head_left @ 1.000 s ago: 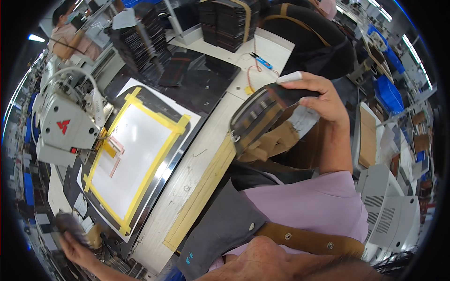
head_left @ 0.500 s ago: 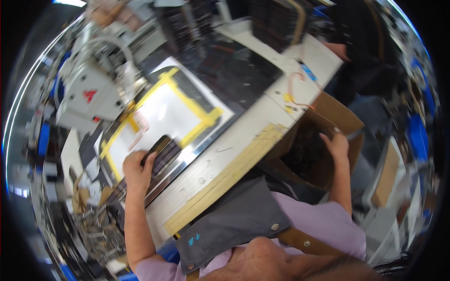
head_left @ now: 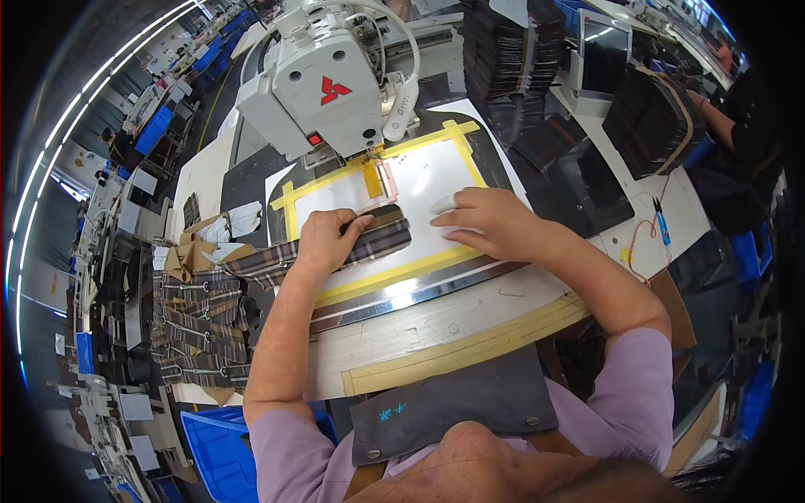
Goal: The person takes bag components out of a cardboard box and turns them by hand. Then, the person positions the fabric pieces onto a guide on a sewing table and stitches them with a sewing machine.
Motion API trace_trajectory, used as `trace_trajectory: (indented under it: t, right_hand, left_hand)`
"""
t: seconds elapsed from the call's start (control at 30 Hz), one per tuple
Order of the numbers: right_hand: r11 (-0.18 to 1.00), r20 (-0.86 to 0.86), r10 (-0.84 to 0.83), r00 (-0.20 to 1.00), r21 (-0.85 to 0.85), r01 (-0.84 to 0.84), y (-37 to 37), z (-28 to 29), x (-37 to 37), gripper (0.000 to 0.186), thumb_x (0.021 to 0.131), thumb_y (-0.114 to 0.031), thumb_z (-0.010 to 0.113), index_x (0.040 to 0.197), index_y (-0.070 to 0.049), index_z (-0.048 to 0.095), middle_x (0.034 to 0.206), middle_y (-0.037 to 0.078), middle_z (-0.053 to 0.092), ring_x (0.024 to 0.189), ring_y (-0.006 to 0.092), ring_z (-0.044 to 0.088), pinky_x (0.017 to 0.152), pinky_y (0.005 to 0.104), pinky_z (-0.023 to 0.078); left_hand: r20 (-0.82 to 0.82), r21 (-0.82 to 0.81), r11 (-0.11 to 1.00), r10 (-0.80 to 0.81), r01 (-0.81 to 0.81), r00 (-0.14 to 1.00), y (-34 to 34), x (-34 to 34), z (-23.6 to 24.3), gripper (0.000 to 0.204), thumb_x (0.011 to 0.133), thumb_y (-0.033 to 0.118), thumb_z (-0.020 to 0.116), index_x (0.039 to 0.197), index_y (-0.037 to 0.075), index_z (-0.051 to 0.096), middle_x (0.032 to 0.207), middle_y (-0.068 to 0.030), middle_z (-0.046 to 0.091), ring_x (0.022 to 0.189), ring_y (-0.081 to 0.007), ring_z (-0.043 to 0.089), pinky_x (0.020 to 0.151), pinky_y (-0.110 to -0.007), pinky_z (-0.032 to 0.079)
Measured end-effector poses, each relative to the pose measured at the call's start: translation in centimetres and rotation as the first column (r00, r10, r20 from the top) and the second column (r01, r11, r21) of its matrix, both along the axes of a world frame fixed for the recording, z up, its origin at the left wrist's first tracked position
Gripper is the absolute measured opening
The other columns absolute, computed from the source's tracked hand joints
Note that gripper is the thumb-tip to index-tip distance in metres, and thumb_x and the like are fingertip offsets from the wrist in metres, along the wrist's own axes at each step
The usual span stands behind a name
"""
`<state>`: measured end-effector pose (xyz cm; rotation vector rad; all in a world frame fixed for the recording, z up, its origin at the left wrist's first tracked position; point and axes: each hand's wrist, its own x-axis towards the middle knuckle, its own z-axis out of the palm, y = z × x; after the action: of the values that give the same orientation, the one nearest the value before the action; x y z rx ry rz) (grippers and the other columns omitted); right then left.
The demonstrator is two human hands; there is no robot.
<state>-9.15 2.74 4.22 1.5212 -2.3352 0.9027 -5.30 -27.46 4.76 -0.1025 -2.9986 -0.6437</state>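
My left hand point(head_left: 329, 238) pinches a plaid fabric strip point(head_left: 387, 239) between thumb and fingers. The strip has a brown band along its upper side and a rounded right end. It lies on a white plate point(head_left: 428, 176) edged with yellow tape, and its tail runs left beneath my wrist. Just right of its end, my right hand point(head_left: 495, 225) hovers with fingers apart and nothing visible in them. Beyond both hands stands a white sewing machine head point(head_left: 293, 101). Its needle area point(head_left: 369, 159) is over a pink-outlined slot in the plate.
A pile of plaid pieces with metal clips point(head_left: 201, 327) hangs at the left table edge. Stacks of dark fabric point(head_left: 511, 63) stand at the back right, beside a monitor point(head_left: 604, 54). Blue thread snips point(head_left: 662, 222) lie right. A cardboard box point(head_left: 671, 310) stands below the right edge.
My right hand has come up from inside the cardboard box to above the white plate. The left hand keeps its hold on the strip. The whole view has turned and levelled.
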Motion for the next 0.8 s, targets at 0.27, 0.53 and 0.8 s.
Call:
trace_trajectory:
  t: [0.27, 0.53, 0.8]
  right_hand:
    - [0.987, -0.117, 0.148, 0.982, 0.075, -0.140, -7.1, -2.2, -8.1, 0.018, 0.087, -0.022, 0.069, 0.102, -0.012, 0.073, 0.084, 0.004, 0.061, 0.082, 0.0238, 0.060, 0.070, 0.0386, 0.049]
    - [0.995, -0.079, 0.082, 0.993, 0.071, -0.076, -7.8, -3.4, -9.8, 0.019, 0.087, -0.025, 0.069, 0.099, -0.012, 0.075, 0.084, 0.004, 0.062, 0.087, 0.0222, 0.059, 0.073, 0.0366, 0.050]
    - [0.996, -0.106, 0.062, 0.992, 0.069, -0.055, -7.8, -3.0, -9.7, 0.024, 0.086, -0.029, 0.071, 0.100, -0.010, 0.075, 0.084, 0.004, 0.062, 0.090, 0.0222, 0.058, 0.076, 0.0357, 0.050]
  left_hand:
    - [-0.009, -0.035, 0.998, 0.051, -0.051, 0.999, -3.7, -5.2, -0.9, 0.037, 0.088, 0.041, 0.070, 0.084, 0.005, 0.074, 0.061, -0.0169, 0.062, 0.057, -0.0330, 0.061, 0.059, -0.042, 0.049]
    - [-0.033, 0.043, 0.999, 0.034, -0.033, 0.999, -4.8, -8.5, -2.2, 0.038, 0.087, 0.040, 0.071, 0.086, 0.002, 0.072, 0.063, -0.0184, 0.063, 0.056, -0.0329, 0.060, 0.059, -0.042, 0.048]
    - [-0.037, -0.002, 1.000, 0.027, -0.027, 0.999, -4.1, -8.9, -2.0, 0.034, 0.086, 0.030, 0.076, 0.083, -0.003, 0.070, 0.062, -0.0141, 0.061, 0.051, -0.0189, 0.049, 0.052, -0.035, 0.042]
